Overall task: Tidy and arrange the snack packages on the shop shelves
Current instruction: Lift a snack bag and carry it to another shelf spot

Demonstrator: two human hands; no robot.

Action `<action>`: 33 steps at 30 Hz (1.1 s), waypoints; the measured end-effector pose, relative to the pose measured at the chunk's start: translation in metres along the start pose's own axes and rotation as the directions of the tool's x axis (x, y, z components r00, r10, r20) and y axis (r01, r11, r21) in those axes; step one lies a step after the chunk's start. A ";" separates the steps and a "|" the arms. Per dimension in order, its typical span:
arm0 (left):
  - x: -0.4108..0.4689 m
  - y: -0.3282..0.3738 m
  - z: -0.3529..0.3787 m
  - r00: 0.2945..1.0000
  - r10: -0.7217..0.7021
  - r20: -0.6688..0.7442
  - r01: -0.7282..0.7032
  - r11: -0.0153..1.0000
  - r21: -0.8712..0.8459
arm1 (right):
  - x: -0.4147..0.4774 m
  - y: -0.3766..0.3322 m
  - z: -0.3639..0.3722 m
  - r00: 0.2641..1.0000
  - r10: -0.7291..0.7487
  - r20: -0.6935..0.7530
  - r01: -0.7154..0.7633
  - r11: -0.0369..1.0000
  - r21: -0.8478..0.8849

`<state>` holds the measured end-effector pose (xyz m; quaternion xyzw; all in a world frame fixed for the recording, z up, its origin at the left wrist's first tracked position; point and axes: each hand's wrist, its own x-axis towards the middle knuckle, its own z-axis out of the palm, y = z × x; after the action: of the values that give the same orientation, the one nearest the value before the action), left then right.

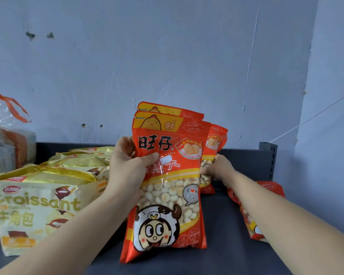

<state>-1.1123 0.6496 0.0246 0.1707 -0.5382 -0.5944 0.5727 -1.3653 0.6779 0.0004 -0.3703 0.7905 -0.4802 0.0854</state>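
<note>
Red snack packs sit in the left hand's closed grip, right hand clasping a rear pack.

Shelf: front snack pack is standing upright at centre, second pack sitting directly behind it, touching. Rear snack packs are standing farther back, just to the right. Another pack is lying flat at near right. Croissant bags are lining up at left, near to far. Bread bag is sitting far left, behind them.
</note>
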 end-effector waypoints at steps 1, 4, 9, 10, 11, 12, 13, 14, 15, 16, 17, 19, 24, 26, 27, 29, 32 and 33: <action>0.001 -0.002 0.004 1.000 -0.013 0.002 0.013 1.000 -0.018 | -0.001 -0.003 -0.004 1.000 0.014 0.016 -0.014 1.000 -0.004; 0.008 -0.013 0.017 0.998 -0.064 0.025 0.066 0.996 -0.064 | -0.005 -0.009 -0.018 0.998 0.058 -0.038 -0.054 0.994 0.092; 0.028 -0.031 0.041 0.987 -0.143 0.073 0.151 0.981 -0.124 | -0.008 -0.008 -0.038 0.987 0.080 -0.137 -0.053 0.980 0.192; 0.031 -0.035 0.046 0.984 -0.153 0.091 0.164 0.979 -0.124 | -0.010 -0.009 -0.039 0.992 0.080 -0.099 -0.053 0.969 0.242; 0.035 -0.039 0.049 0.981 -0.157 0.111 0.170 0.979 -0.114 | -0.011 -0.010 -0.040 0.994 0.080 -0.072 -0.057 0.961 0.272; 0.039 -0.044 0.052 0.980 -0.154 0.128 0.167 0.982 -0.092 | -0.012 -0.010 -0.041 0.996 0.070 -0.055 -0.052 0.958 0.281; 0.043 -0.048 0.054 0.979 -0.148 0.137 0.157 0.986 -0.060 | -0.012 -0.010 -0.041 0.997 0.067 -0.043 -0.051 0.956 0.289; 0.047 -0.052 0.056 0.980 -0.142 0.137 0.146 0.989 -0.018 | -0.012 -0.009 -0.041 0.997 0.067 -0.033 -0.053 0.947 0.318; 0.051 -0.055 0.056 0.982 -0.141 0.128 0.136 0.990 0.041 | -0.014 -0.010 -0.042 0.997 0.073 -0.004 -0.067 0.927 0.370; 0.055 -0.057 0.056 0.983 -0.143 0.111 0.130 0.984 0.118 | -0.017 -0.011 -0.042 0.996 0.085 0.039 -0.094 0.899 0.428; 0.059 -0.059 0.056 0.984 -0.147 0.097 0.126 0.972 0.198 | -0.019 -0.012 -0.043 0.992 0.085 0.088 -0.117 0.870 0.479; 0.062 -0.064 0.058 0.985 -0.164 0.061 0.142 0.954 0.265 | -0.021 -0.014 -0.043 0.984 0.054 0.170 -0.140 0.826 0.546; 0.053 -0.078 0.077 0.980 -0.167 -0.105 0.179 0.976 0.124 | -0.018 -0.013 -0.042 0.963 -0.066 0.260 -0.131 0.730 0.671; 0.049 -0.080 0.083 0.982 -0.149 -0.119 0.163 0.980 0.114 | -0.017 -0.010 -0.043 0.947 -0.149 0.284 -0.079 0.750 0.657; 0.048 -0.081 0.083 0.983 -0.148 -0.112 0.162 0.979 0.122 | -0.018 -0.008 -0.044 0.934 -0.184 0.306 -0.052 0.779 0.625; 0.048 -0.081 0.081 0.982 -0.166 -0.093 0.178 0.974 0.139 | -0.020 -0.003 -0.049 0.906 -0.225 0.358 -0.002 0.844 0.536; 0.048 -0.078 0.075 0.984 -0.160 -0.079 0.173 0.965 0.196 | -0.027 -0.006 -0.058 0.921 -0.230 0.315 0.100 0.920 0.378; 0.047 -0.077 0.072 0.988 -0.134 -0.076 0.149 0.958 0.243 | -0.027 -0.008 -0.060 0.940 -0.227 0.255 0.139 0.936 0.322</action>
<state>-1.2227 0.6227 0.0054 0.2965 -0.5777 -0.5565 0.5184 -1.3714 0.7359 0.0320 -0.4916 0.6493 -0.5413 0.2093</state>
